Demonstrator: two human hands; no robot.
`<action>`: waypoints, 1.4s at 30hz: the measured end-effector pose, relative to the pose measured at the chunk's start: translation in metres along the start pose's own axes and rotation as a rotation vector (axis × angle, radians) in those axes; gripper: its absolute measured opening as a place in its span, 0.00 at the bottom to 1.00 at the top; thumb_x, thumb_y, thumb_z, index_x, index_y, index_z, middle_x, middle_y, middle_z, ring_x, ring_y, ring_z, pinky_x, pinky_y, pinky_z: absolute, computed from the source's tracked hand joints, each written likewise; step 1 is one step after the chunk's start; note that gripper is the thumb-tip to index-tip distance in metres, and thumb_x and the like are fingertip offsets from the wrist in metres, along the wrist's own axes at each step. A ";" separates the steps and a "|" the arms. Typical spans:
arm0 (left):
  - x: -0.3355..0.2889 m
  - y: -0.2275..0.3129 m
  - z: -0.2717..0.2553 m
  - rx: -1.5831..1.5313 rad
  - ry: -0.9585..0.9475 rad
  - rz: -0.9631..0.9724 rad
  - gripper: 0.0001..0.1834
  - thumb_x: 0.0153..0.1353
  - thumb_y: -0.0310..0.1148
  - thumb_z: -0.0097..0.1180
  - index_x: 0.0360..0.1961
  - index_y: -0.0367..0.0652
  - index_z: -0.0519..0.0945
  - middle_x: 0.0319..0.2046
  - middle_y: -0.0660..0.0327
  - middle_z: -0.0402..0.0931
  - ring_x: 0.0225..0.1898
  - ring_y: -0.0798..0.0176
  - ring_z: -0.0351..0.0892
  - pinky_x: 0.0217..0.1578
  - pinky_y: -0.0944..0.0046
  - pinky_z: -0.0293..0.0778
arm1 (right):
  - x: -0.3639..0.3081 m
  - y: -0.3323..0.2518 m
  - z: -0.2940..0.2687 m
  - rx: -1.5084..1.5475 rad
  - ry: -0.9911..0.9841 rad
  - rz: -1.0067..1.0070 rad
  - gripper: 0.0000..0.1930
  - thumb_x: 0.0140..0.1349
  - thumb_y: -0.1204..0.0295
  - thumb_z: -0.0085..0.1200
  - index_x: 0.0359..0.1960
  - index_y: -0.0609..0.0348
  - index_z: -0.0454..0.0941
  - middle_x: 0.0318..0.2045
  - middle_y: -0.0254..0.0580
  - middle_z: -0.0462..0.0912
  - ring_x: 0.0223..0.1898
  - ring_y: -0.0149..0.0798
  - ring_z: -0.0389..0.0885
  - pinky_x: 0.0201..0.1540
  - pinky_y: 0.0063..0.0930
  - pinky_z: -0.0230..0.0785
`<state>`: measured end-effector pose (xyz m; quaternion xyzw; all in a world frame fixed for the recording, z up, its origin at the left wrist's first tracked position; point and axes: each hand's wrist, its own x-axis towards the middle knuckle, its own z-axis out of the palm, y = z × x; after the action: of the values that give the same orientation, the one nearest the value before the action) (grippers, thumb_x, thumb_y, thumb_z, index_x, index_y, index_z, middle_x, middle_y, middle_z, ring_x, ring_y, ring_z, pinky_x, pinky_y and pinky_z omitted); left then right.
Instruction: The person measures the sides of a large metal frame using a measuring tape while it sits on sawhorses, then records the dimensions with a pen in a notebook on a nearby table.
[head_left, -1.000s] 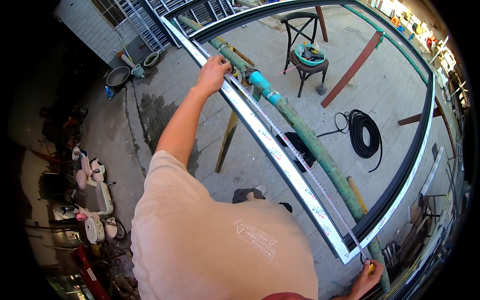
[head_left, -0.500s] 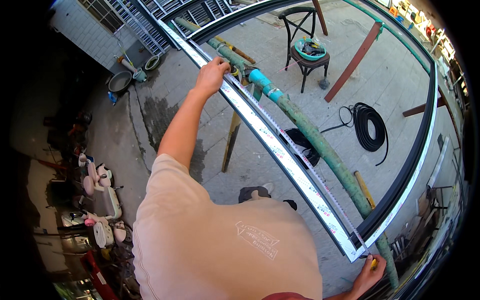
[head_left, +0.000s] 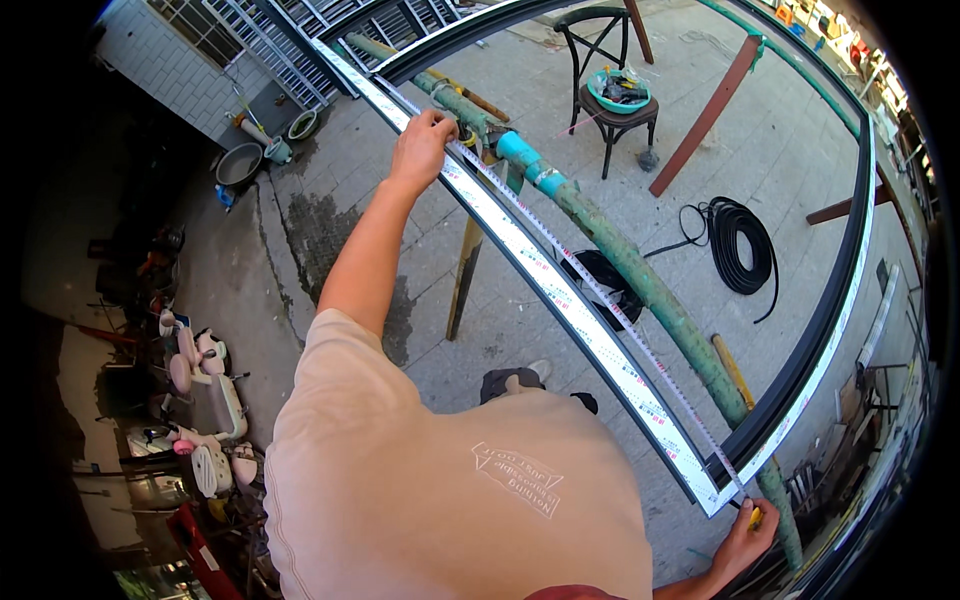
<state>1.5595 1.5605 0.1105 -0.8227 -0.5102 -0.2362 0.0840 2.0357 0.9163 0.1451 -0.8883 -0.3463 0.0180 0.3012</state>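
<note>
A tape measure (head_left: 600, 300) is stretched along the long white frame rail (head_left: 560, 300). Its far end is pinched against the rail by the closed left hand (head_left: 422, 140). The yellow tape case (head_left: 755, 517) is gripped by the right hand (head_left: 745, 540) at the rail's near corner, beside the green pipe (head_left: 640, 280).

One head-worn fisheye view looks steeply down, close over the person's shirt (head_left: 450, 480), across the yard's paving (head_left: 800, 170).
</note>
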 end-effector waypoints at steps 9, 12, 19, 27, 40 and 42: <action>0.021 0.009 0.009 -0.049 -0.054 0.040 0.07 0.68 0.31 0.57 0.42 0.46 0.86 0.50 0.51 0.81 0.52 0.43 0.81 0.53 0.50 0.77 | -0.012 -0.009 -0.004 0.015 0.015 0.036 0.06 0.65 0.77 0.63 0.39 0.67 0.79 0.36 0.45 0.79 0.39 0.40 0.77 0.46 0.33 0.70; 0.025 0.001 0.015 -0.035 -0.080 0.071 0.07 0.68 0.27 0.57 0.43 0.41 0.85 0.53 0.49 0.81 0.52 0.41 0.82 0.52 0.49 0.77 | -0.005 -0.023 -0.003 0.036 0.068 -0.002 0.07 0.62 0.79 0.66 0.37 0.67 0.80 0.34 0.47 0.79 0.37 0.44 0.78 0.44 0.33 0.71; 0.034 -0.089 0.053 0.083 -0.181 0.201 0.09 0.75 0.28 0.52 0.49 0.42 0.83 0.53 0.47 0.79 0.55 0.41 0.80 0.54 0.49 0.76 | 0.010 -0.021 -0.003 0.013 0.052 0.086 0.09 0.58 0.72 0.73 0.35 0.62 0.86 0.34 0.46 0.86 0.38 0.48 0.84 0.44 0.39 0.75; 0.048 -0.105 0.053 0.129 -0.182 0.228 0.10 0.77 0.30 0.51 0.50 0.43 0.83 0.54 0.47 0.79 0.54 0.41 0.80 0.54 0.49 0.76 | 0.000 -0.022 -0.006 -0.005 0.071 0.092 0.11 0.58 0.67 0.74 0.35 0.60 0.87 0.32 0.45 0.84 0.37 0.51 0.83 0.41 0.41 0.74; 0.056 -0.114 0.054 0.193 -0.233 0.234 0.12 0.77 0.35 0.50 0.52 0.44 0.83 0.56 0.44 0.77 0.56 0.38 0.79 0.56 0.46 0.75 | -0.001 -0.018 -0.007 -0.085 0.061 0.073 0.13 0.60 0.64 0.72 0.36 0.62 0.86 0.33 0.46 0.85 0.36 0.52 0.82 0.40 0.42 0.73; 0.056 -0.114 0.053 0.217 -0.232 0.242 0.12 0.77 0.35 0.49 0.52 0.44 0.83 0.56 0.44 0.77 0.56 0.38 0.80 0.56 0.45 0.75 | -0.001 -0.014 -0.006 -0.054 0.081 0.066 0.13 0.59 0.62 0.72 0.34 0.59 0.87 0.32 0.45 0.84 0.37 0.53 0.82 0.40 0.45 0.73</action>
<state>1.4958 1.6788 0.0792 -0.8858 -0.4364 -0.0715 0.1404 2.0282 0.9208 0.1573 -0.9070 -0.3047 -0.0171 0.2902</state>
